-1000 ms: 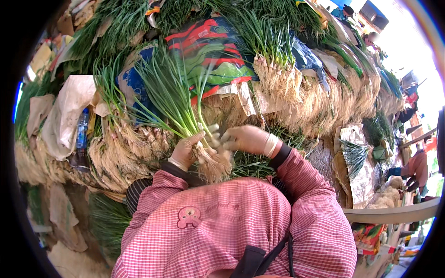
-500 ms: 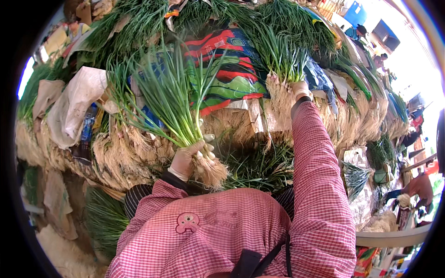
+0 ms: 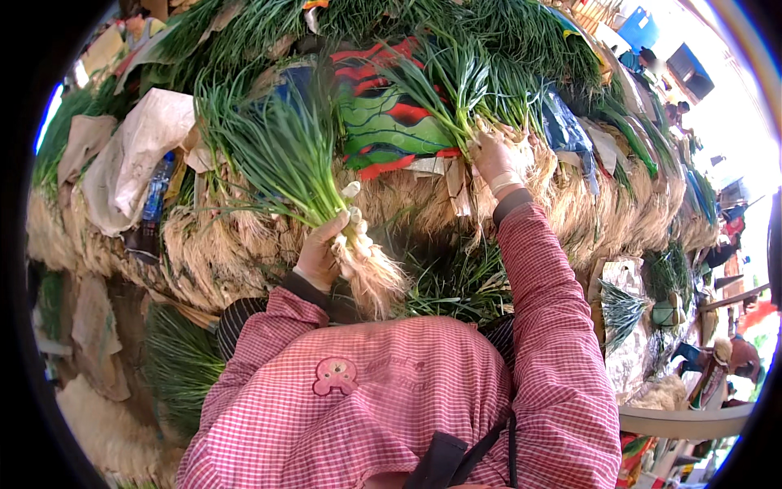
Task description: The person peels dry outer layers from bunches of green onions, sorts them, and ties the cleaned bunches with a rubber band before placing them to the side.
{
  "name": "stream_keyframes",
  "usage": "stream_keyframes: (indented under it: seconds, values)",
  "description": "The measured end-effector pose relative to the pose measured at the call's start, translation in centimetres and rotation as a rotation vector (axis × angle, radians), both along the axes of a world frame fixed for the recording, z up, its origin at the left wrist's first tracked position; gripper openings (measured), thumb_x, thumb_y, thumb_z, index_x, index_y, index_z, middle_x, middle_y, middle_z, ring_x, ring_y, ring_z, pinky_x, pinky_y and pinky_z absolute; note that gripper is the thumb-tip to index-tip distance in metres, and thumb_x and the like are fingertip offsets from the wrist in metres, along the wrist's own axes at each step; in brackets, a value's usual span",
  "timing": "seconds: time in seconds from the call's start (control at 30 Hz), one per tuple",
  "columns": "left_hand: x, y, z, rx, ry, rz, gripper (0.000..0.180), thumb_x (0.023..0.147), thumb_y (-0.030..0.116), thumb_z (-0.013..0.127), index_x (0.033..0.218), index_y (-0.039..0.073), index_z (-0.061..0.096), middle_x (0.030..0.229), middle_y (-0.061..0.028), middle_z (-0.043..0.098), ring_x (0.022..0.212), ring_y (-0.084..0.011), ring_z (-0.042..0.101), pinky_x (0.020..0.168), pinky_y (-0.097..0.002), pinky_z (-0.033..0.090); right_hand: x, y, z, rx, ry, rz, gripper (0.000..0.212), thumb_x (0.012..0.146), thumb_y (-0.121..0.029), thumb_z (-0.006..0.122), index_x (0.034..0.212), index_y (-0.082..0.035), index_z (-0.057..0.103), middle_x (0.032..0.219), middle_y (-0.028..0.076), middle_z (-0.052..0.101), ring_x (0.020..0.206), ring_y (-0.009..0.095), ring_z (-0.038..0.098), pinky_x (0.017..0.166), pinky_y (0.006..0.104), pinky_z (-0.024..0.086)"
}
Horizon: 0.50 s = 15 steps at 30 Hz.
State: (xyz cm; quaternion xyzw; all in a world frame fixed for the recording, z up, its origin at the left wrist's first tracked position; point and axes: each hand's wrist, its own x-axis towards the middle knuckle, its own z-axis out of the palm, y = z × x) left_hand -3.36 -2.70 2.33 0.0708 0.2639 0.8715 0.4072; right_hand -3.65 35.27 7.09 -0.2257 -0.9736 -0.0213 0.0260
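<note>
My left hand (image 3: 320,256), in a thin pale glove, is closed around a bunch of spring onions (image 3: 287,159). Their long green leaves fan up and to the left, and white bulbs and stringy roots hang out on the right side of the fist. Farther forward and to the right, my right hand (image 3: 495,160) grips the stems of a smaller clump of spring onions (image 3: 450,94) just above the roots. This clump leans up and left over a colourful printed sheet (image 3: 379,122). More spring onions (image 3: 518,96) lie directly behind the right hand; its fingertips are partly hidden.
Heaped spring onions (image 3: 521,37) cover the far side, and a long row of roots (image 3: 216,253) faces me. A pale sack (image 3: 134,163) and a bottle (image 3: 157,191) lie at left. Cut leaves (image 3: 460,281) lie below my hands. Other people sit at far right.
My right hand has shifted left, drawing a clump of spring onions away from the pile and over the printed sheet. The left hand's bunch has risen slightly.
</note>
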Motion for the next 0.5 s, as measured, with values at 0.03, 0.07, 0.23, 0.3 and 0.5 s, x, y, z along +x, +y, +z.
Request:
stream_keyframes:
  seconds: [0.03, 0.07, 0.23, 0.3, 0.5]
  values:
    - [-0.2, 0.8, 0.2, -0.02, 0.023, -0.004, 0.03, 0.091, 0.017, 0.064, 0.118, 0.004, 0.06, 0.099, -0.0053, 0.068, 0.087, -0.0208, 0.067, 0.076, -0.0383, 0.058, -0.2, 3.6, -3.0, 0.156, 0.069, 0.028, 0.046, 0.099, -0.036, 0.051, 0.131, -0.003, 0.052, 0.123, 0.018, 0.061, 0.12, 0.032, 0.055, 0.099, 0.0422, 0.045]
    - [0.5, 0.4, 0.6, -0.024, 0.036, 0.062, 0.038, 0.09, 0.014, 0.063, 0.126, 0.003, 0.055, 0.101, -0.0072, 0.067, 0.088, -0.0228, 0.067, 0.079, -0.0412, 0.058, -0.1, -0.2, -1.4, 0.146, 0.109, 0.052, 0.043, 0.099, -0.033, 0.052, 0.128, -0.002, 0.054, 0.121, 0.019, 0.062, 0.12, 0.032, 0.055, 0.099, 0.0421, 0.045]
    - [0.6, 0.9, 0.3, 0.102, 0.158, -0.067, 0.041, 0.091, 0.004, 0.052, 0.131, 0.005, 0.043, 0.147, -0.0216, 0.041, 0.123, -0.031, 0.055, 0.095, -0.0446, 0.053, 4.6, -8.1, -1.3, -0.463, 0.523, 0.174, 0.019, 0.092, -0.026, 0.058, 0.098, -0.008, 0.061, 0.085, 0.016, 0.065, 0.084, 0.034, 0.065, 0.069, 0.0458, 0.05]
    - [0.6, 0.6, -0.6, 0.094, 0.1, -0.146, 0.039, 0.093, 0.005, 0.052, 0.131, 0.006, 0.043, 0.146, -0.0197, 0.043, 0.127, -0.0304, 0.051, 0.1, -0.0446, 0.049, 8.1, -14.4, -2.1, -0.646, 0.559, 0.364, 0.023, 0.094, -0.027, 0.056, 0.104, -0.006, 0.058, 0.088, 0.02, 0.064, 0.08, 0.036, 0.065, 0.069, 0.044, 0.052]
    - [0.9, 0.0, -3.4, -0.404, 0.288, -0.138, 0.024, 0.092, 0.017, 0.065, 0.109, -0.001, 0.069, 0.087, -0.0059, 0.071, 0.068, -0.0125, 0.067, 0.063, -0.0231, 0.054, 11.2, -18.2, -4.5, -0.5, 0.207, 0.542, 0.027, 0.094, -0.021, 0.059, 0.115, -0.005, 0.056, 0.091, 0.013, 0.064, 0.08, 0.025, 0.065, 0.073, 0.0365, 0.055]
